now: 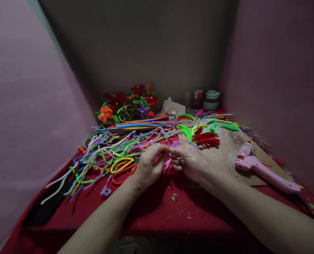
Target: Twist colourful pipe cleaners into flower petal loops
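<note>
My left hand [152,160] and my right hand [187,160] meet over the front middle of the red-covered table [151,218]. The fingers of both are closed in a pinch, thumbs and fingertips almost touching. Between and behind them shows a purple pipe cleaner [175,144], bent into a looped shape, with a pink strand [167,164] hanging below the fingertips. Which fingers grip which part is partly hidden. Just left of my left hand lie scissors with yellow and red-orange handles [122,165]; their blades are mostly covered.
Loose pipe cleaners [98,151] spread on the left, with a straight bundle [143,123] behind. Pipe-cleaner flowers [143,109] stand at the back. On the right, a cardboard sheet [223,158] carries red pieces [206,138] and a pink glue gun [268,173]. A lidded jar [211,100] is behind.
</note>
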Tool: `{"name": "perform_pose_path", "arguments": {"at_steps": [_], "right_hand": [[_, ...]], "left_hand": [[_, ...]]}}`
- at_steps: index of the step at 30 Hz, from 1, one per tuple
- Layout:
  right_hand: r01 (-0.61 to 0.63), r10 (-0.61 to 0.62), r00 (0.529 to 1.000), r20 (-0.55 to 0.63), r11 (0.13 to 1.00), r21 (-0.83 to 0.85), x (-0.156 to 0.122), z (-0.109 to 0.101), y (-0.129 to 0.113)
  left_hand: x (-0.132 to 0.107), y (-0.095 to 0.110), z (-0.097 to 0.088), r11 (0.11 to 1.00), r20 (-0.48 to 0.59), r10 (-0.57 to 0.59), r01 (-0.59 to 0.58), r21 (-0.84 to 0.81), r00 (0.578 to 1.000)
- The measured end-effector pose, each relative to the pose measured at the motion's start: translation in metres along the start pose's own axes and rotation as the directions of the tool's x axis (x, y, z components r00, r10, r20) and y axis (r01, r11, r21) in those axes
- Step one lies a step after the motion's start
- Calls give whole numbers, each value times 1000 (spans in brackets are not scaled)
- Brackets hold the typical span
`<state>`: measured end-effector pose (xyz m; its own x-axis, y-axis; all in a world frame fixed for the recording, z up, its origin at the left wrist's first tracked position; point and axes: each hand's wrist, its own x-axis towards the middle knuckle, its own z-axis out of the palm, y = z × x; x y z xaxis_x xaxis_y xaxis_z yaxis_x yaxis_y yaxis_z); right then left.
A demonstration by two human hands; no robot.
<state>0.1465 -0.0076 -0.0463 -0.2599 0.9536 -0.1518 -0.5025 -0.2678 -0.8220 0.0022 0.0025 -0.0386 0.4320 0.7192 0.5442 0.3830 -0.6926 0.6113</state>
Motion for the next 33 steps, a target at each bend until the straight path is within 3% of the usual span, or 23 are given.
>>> {"name": "perform_pose_path", "arguments": {"at_steps": [1, 3, 5, 6, 8, 10, 12, 14, 16, 17, 18, 19, 21, 24, 26, 28, 30, 31, 32, 33], "right_hand": [[39, -39, 999, -8, 998, -39, -1, 1, -1], [132, -134, 991, -10, 982, -136, -4, 2, -3], [222, -228, 974, 4, 943, -247, -4, 3, -4], [267, -275, 961, 17, 915, -302, -4, 3, -4], [346, -361, 932, 43, 844, -409, -3, 1, -3], [396, -430, 901, 54, 767, -505, -1, 0, 0], [412, -475, 879, 42, 712, -569, 0, -1, 2], [394, -474, 880, 8, 722, -568, 0, -1, 4], [302, -370, 927, -63, 835, -460, 0, 1, 5], [221, -272, 957, -97, 906, -362, 1, 1, 5], [129, -162, 980, -119, 961, -247, 1, 2, 5], [44, -60, 990, -124, 990, -134, 1, 3, 6], [-42, 41, 993, -113, 999, -6, 1, 3, 6], [96, -107, 991, -85, 988, -120, 0, 1, 4], [230, -244, 969, -31, 943, -242, -2, 1, 2], [294, -304, 953, 12, 911, -290, -3, 1, -1], [292, -298, 954, 26, 908, -299, -4, 1, -3], [287, -287, 957, 44, 911, -297, -4, 1, -4], [285, -277, 958, 70, 914, -288, -4, 1, -5], [281, -262, 959, 106, 920, -274, -5, 0, -6]], "left_hand": [[2, 1, -2, 967, 16, -172, 172, -187, 985], [5, 2, -5, 744, 212, -417, 466, -479, 884], [7, 1, -8, 535, 438, -450, 628, -566, 778], [8, 1, -10, 481, 503, -439, 668, -568, 744], [8, 2, -11, 448, 551, -426, 696, -560, 718], [7, 3, -12, 464, 537, -445, 697, -546, 717], [6, 5, -11, 557, 499, -462, 677, -480, 734], [4, 6, -8, 767, 366, -446, 560, -313, 817], [1, 7, -4, 957, 169, -288, 289, 20, 943], [-1, 7, -2, 966, 98, -154, 129, 226, 983], [-3, 7, 1, 910, 68, -17, -13, 414, 998], [-4, 6, 2, 820, 75, 94, -120, 559, 993], [-6, 4, 5, 670, 112, 200, -219, 709, 973], [-7, 1, 6, 653, 88, 203, -202, 730, 975], [-7, 0, 7, 719, 70, 156, -162, 676, 985], [-6, 1, 7, 818, 58, 69, -90, 568, 996], [-3, 4, 5, 938, 61, -106, 79, 339, 992], [-2, 5, 2, 966, 103, -219, 201, 163, 970], [0, 6, -1, 942, 176, -323, 334, -35, 930], [2, 7, -5, 859, 281, -397, 462, -222, 874]]}}
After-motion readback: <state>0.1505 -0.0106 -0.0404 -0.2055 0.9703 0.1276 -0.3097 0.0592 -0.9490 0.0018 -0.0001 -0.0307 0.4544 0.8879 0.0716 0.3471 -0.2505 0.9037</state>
